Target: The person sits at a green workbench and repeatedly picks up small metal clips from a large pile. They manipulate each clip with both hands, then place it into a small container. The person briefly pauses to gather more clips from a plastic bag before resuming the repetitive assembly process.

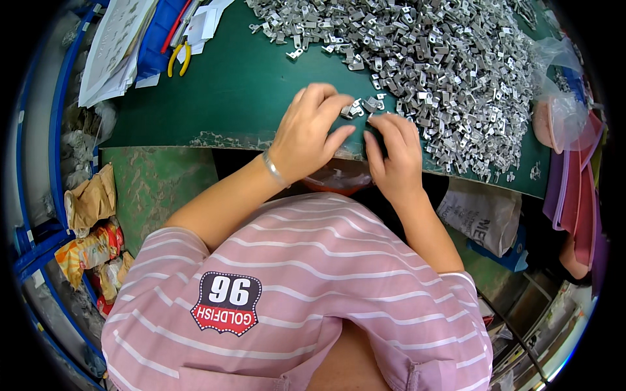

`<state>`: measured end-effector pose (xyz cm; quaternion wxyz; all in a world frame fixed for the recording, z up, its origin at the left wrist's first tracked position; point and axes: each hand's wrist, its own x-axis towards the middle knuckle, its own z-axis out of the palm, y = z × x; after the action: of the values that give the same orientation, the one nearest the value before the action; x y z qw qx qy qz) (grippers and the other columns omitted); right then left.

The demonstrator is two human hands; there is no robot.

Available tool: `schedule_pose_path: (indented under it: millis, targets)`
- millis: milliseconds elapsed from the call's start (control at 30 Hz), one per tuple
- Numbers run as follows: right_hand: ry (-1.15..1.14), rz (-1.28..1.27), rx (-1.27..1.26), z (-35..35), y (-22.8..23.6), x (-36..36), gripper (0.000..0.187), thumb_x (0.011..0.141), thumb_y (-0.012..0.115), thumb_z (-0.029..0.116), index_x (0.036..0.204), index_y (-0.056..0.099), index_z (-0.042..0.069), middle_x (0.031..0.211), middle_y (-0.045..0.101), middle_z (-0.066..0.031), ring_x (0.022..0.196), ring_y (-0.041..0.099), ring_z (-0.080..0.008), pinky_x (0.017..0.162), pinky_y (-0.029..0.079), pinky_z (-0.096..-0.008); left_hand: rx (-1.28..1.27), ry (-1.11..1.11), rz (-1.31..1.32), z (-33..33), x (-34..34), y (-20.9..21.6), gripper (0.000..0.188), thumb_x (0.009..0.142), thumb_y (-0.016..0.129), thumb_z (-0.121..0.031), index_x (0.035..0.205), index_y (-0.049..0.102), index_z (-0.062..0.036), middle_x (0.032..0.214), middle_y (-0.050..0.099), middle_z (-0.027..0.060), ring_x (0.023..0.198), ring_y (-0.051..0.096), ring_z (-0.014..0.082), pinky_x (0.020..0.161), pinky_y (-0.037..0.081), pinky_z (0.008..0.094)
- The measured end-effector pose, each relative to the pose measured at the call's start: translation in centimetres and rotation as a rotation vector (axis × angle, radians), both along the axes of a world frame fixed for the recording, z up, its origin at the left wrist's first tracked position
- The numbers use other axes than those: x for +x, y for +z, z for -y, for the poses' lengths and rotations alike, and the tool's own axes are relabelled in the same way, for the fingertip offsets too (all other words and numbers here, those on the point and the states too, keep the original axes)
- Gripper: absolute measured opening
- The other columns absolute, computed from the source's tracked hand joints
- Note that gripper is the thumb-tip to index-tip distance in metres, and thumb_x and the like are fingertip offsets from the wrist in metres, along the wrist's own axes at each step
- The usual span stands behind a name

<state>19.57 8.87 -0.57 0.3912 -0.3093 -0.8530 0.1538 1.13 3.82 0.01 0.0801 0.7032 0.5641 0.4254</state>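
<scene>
Both of my hands are over the front edge of the green table, at the near end of a heap of small metal brackets (450,58). My left hand (310,130), with a silver bangle on its wrist, has its index finger at a few loose brackets (353,109). Its thumb is apart from the fingers, and nothing shows between them. My right hand (398,156) faces it, its bent fingertips down by the same loose pieces. A gap shows between its thumb and index finger. Another bracket (373,103) lies just beyond the right fingertips.
Yellow-handled pliers (179,58), papers (117,49) and a blue bin (155,42) lie at the far left of the table (228,104). Blue shelving (59,117) stands at left. A clear plastic bag (557,62) and pink and purple pieces (574,176) are at the right edge.
</scene>
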Motion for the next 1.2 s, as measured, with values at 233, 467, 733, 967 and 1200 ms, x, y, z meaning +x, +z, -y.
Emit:
schedule_pose_path:
  millis: [233,467,733,967,1200]
  targets:
    - [0.183,0.030,0.000,-0.2,-0.6,0.4,0.026,0.076,0.073,-0.003,0.101,0.067,0.003,0.097,0.063,-0.0121,0.086,0.060,-0.0321,0.074,0.048,-0.0411,-0.072,-0.083,-0.010,-1.1,-1.0,-0.8,0.023,0.081,0.075,-0.002,0.102,0.067,-0.0034,0.095,0.064,0.0108,0.086,0.063,0.0319,0.078,0.051,0.0397]
    - [0.222,-0.041,-0.021,0.4,-0.4,0.4,0.030,0.073,0.072,-0.004,0.102,0.067,0.004,0.099,0.067,-0.0110,0.089,0.062,-0.0318,0.076,0.047,-0.0422,0.002,-0.055,0.120,0.2,-1.1,-0.2,0.017,0.078,0.071,0.003,0.094,0.067,-0.0026,0.090,0.067,0.0115,0.078,0.064,0.0300,0.073,0.052,0.0387]
    - [0.085,0.019,0.139,-2.2,-0.5,-0.2,0.020,0.076,0.072,-0.001,0.094,0.069,0.007,0.100,0.069,-0.0060,0.090,0.063,-0.0275,0.080,0.044,-0.0395,-0.094,-0.273,0.019,2.1,-1.3,0.0,0.024,0.074,0.079,-0.003,0.095,0.068,-0.0034,0.100,0.061,0.0127,0.089,0.061,0.0317,0.078,0.051,0.0390]
    - [0.102,-0.004,-0.035,-1.0,-0.2,-0.7,0.020,0.078,0.077,0.005,0.096,0.069,0.005,0.097,0.067,-0.0069,0.089,0.062,-0.0285,0.079,0.045,-0.0410,-0.057,0.005,-0.007,1.2,-1.3,-0.5,0.024,0.079,0.078,-0.008,0.100,0.068,-0.0025,0.099,0.063,0.0138,0.089,0.062,0.0319,0.079,0.051,0.0403]
    - [0.209,0.038,-0.013,-1.4,0.0,-1.3,0.021,0.074,0.078,0.004,0.093,0.071,0.007,0.096,0.067,-0.0064,0.090,0.063,-0.0279,0.078,0.046,-0.0407,-0.120,-0.074,0.073,1.0,-1.4,-0.7,0.014,0.080,0.071,0.001,0.094,0.068,-0.0014,0.093,0.064,0.0117,0.084,0.063,0.0282,0.076,0.052,0.0370]
